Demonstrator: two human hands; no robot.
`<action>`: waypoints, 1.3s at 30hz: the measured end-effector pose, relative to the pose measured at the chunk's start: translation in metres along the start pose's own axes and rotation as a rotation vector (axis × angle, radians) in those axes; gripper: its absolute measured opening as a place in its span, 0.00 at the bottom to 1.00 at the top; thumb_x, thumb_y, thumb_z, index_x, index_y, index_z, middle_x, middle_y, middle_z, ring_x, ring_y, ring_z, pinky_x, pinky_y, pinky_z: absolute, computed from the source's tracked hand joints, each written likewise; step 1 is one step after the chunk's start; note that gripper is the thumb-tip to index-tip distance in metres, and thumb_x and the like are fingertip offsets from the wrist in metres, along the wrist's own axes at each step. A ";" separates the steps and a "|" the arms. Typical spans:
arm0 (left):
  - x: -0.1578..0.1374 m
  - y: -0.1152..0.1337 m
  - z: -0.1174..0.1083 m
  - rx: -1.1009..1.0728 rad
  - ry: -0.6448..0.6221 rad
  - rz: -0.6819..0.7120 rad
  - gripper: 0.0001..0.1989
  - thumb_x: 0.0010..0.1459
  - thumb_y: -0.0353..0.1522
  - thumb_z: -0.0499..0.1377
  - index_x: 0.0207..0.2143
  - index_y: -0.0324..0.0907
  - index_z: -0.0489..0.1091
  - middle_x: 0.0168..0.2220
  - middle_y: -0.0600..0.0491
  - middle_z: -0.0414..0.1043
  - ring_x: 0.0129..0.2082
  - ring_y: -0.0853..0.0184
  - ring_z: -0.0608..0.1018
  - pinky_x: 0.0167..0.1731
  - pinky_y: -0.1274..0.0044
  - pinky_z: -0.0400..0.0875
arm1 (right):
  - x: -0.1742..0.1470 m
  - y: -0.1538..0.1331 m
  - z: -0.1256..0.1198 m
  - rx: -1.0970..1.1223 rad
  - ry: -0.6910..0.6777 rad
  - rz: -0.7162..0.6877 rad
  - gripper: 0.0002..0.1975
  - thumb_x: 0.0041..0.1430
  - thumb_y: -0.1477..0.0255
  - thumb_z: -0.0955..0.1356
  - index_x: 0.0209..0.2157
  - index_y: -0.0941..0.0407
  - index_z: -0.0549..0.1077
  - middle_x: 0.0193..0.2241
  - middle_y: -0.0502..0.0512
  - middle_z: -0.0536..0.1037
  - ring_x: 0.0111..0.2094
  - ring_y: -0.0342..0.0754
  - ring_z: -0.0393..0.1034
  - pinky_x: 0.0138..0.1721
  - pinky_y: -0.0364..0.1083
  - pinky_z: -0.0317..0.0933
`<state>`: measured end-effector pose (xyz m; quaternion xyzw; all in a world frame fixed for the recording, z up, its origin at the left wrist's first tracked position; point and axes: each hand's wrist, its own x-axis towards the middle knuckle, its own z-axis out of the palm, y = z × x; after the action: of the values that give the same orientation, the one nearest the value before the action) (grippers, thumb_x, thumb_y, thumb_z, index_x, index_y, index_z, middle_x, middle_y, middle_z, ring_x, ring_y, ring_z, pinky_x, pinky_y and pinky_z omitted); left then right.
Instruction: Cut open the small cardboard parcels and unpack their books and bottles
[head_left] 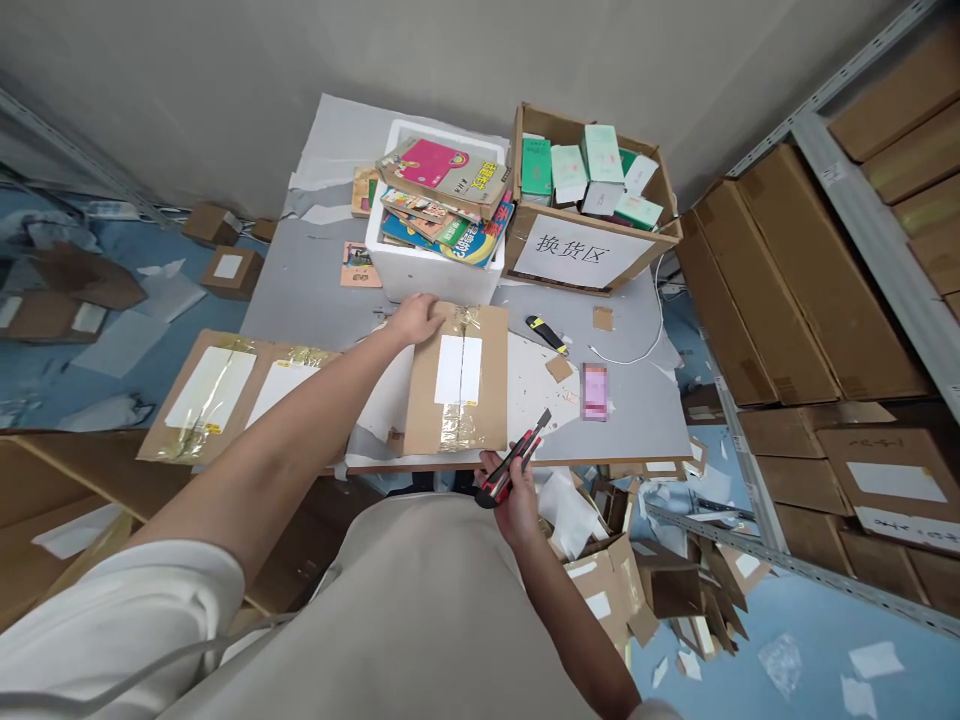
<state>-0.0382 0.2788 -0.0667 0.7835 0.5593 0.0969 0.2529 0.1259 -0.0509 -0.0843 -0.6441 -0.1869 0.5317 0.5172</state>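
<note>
A flat taped cardboard box [420,405] with a white label split along its middle lies at the table's front edge. My left hand [416,320] grips the box at its far left corner, fingers closed over the edge. Just off the near right corner, my right hand [517,505] is closed around a red and black utility knife [510,473]. The knife's blade is out and points up and to the right, away from me. A second, yellow and black utility knife [547,334] lies on the table to the right of the box.
Behind the box stand a white foam box [435,277] heaped with books and a carton [600,275] of green and white packages. A pink-screened phone [595,391] and a white cable [637,357] lie rightward. Taped cartons [247,350] sit left; shelving [817,180] rises right.
</note>
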 end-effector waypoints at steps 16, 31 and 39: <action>-0.208 -0.008 0.016 -0.152 0.204 -0.510 0.31 0.52 0.48 0.56 0.52 0.36 0.63 0.46 0.41 0.71 0.46 0.52 0.75 0.47 0.64 0.70 | 0.154 -0.096 -0.016 0.153 -0.138 -0.143 0.16 0.56 0.63 0.69 0.45 0.51 0.65 0.41 0.54 0.78 0.39 0.47 0.76 0.35 0.46 0.69; -0.158 0.030 0.027 0.312 0.032 0.062 0.61 0.37 0.61 0.61 0.68 0.42 0.44 0.69 0.37 0.37 0.67 0.36 0.41 0.60 0.46 0.30 | 0.124 -0.087 -0.070 -0.166 -0.307 -0.041 0.40 0.54 0.60 0.70 0.66 0.48 0.54 0.32 0.49 0.77 0.18 0.39 0.69 0.17 0.40 0.64; -0.161 0.028 0.032 0.285 -0.012 0.005 0.63 0.33 0.62 0.61 0.68 0.46 0.45 0.70 0.41 0.37 0.67 0.36 0.43 0.60 0.46 0.29 | 0.129 -0.096 -0.100 -0.177 -0.481 0.063 0.38 0.53 0.64 0.72 0.64 0.49 0.58 0.28 0.46 0.76 0.15 0.38 0.67 0.15 0.39 0.61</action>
<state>-0.0585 0.1141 -0.0586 0.8133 0.5641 0.0124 0.1420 0.2908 0.0426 -0.0748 -0.5474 -0.3302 0.6669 0.3828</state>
